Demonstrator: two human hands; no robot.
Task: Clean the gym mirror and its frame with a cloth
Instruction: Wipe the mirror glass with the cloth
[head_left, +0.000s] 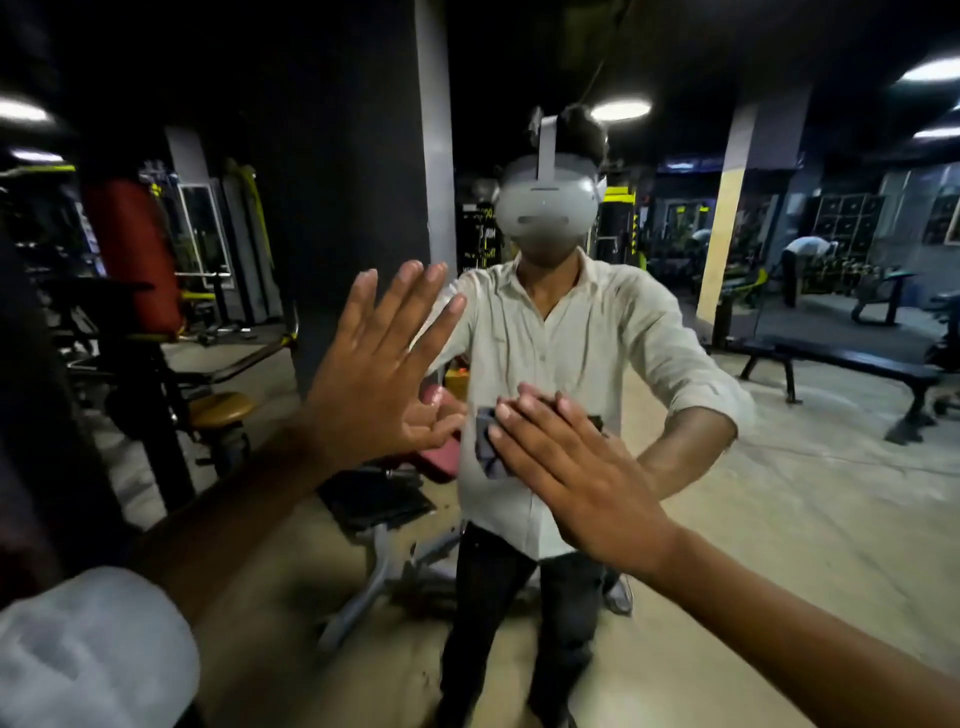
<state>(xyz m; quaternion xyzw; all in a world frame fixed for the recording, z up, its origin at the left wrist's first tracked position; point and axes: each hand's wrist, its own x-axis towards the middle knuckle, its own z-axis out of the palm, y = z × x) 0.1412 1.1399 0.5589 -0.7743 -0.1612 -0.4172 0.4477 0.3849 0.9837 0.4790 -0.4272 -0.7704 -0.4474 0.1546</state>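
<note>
Mirror (779, 467) | left hand (374, 364) flat, fingers spread | right hand (571, 478) pressing cloth (488, 441) | bench (852, 364) reflected

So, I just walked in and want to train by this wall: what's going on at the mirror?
A person is wiping the gym mirror. Their right hand presses a dark cloth against the glass with straight fingers. The left hand is spread open, seemingly flat on the glass beside it, and holds nothing. The wiping is on the glass itself; neither hand is on the frame.
</note>
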